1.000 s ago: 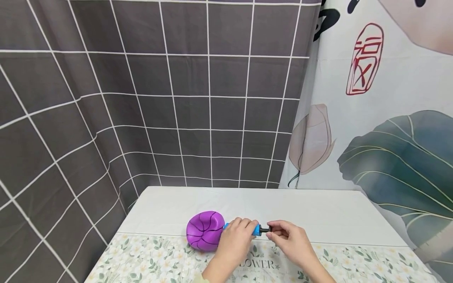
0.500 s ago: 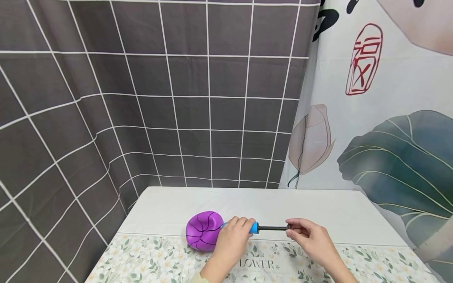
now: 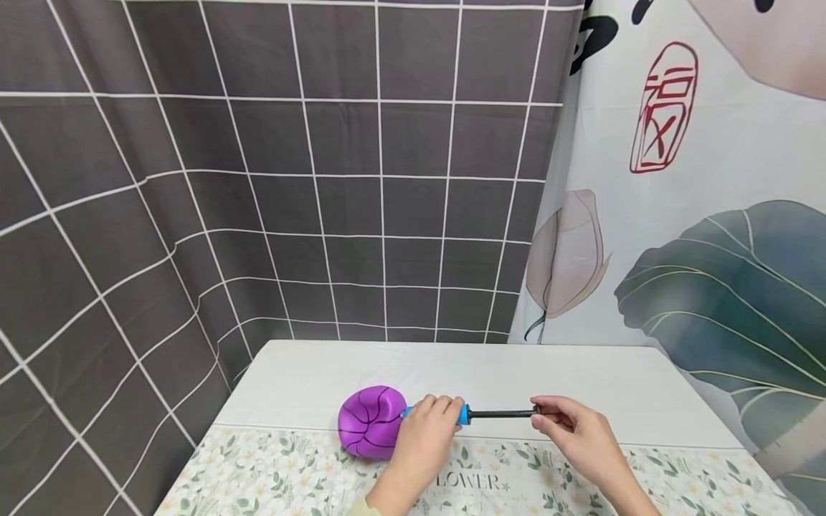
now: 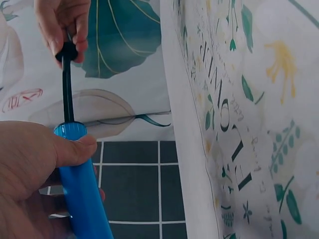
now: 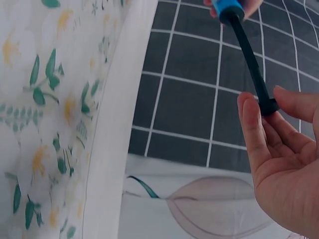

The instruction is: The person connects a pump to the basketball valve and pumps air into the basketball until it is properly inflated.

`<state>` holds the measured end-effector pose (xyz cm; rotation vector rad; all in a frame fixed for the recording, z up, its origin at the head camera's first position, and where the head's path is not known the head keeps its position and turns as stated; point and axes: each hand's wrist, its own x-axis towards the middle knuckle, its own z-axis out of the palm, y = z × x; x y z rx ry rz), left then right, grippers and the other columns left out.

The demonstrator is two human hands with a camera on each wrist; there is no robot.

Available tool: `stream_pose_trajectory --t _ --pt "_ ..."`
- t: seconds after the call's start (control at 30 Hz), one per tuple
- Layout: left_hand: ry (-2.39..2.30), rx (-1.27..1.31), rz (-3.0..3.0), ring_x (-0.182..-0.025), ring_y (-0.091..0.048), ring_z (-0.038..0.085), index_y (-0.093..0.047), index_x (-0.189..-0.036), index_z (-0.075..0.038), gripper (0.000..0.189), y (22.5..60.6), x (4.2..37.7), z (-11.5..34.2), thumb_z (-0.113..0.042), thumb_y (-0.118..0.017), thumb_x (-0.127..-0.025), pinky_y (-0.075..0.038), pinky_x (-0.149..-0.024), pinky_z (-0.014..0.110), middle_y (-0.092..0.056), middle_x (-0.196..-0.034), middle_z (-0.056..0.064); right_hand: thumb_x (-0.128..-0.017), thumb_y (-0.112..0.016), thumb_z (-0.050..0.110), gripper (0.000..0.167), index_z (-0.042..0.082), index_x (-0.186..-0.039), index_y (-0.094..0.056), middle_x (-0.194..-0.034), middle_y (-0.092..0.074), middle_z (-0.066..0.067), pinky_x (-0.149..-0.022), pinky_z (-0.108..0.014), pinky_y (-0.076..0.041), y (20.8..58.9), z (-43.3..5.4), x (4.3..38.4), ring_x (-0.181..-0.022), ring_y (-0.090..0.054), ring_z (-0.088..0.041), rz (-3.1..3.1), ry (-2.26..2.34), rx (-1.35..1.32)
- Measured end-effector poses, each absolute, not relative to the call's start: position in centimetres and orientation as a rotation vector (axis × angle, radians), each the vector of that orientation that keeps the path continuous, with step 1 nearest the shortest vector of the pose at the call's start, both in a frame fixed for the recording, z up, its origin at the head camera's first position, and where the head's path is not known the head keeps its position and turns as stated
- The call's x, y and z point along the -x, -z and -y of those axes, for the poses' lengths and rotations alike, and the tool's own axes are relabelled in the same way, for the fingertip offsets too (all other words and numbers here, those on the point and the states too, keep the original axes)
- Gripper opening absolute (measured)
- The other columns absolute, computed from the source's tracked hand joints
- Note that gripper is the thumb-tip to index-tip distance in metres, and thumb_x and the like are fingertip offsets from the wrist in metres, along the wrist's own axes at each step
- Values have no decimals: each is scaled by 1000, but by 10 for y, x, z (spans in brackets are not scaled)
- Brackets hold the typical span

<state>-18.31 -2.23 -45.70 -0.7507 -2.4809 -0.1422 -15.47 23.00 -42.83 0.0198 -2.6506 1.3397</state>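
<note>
A purple ball [image 3: 372,423] with black lines, dented and partly deflated, sits on the table at the left of the hands. My left hand [image 3: 426,441] grips the blue barrel of a hand pump [image 4: 84,189], its fingers and thumb wrapped round it. The barrel's left end meets the ball's right side; the join itself is hidden by the hand. From the barrel's right end a long black rod [image 3: 500,413] sticks out. My right hand [image 3: 577,433] pinches the black knob [image 5: 268,106] at the rod's end between thumb and fingers.
The white table [image 3: 477,373] carries a flower-print cloth [image 3: 277,466] across its near part. Behind it hangs a dark grey curtain with a white grid [image 3: 413,208]. A pale curtain with leaf prints [image 3: 729,287] hangs at the right.
My right hand has moved to the right with the knob, drawing the black rod far out of the barrel. The left hand and the ball have shifted very slightly left.
</note>
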Motion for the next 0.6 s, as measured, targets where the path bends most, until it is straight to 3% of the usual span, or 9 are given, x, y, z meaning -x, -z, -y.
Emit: stream_pose_trajectory --t 0.33,0.6 --pt "97 763 2477 -93 -63 14 -70 -122 -16 42 459 180 15 -29 -83 -84 -58 -87 31 -71 -109 -3 -87 -77 6 23 6 -111 -74 -90 -72 2 -67 -18 -58 440 -188 160 -74 -67 -3 2593 -1352 -120" --pt "102 784 2478 -94 -63 14 -71 -122 -16 41 462 181 15 -30 -81 -85 -58 -87 31 -70 -110 -3 -87 -78 9 21 6 -108 -74 -88 -71 2 -64 -19 -57 447 -168 164 -72 -66 -2 2594 -1363 -227"
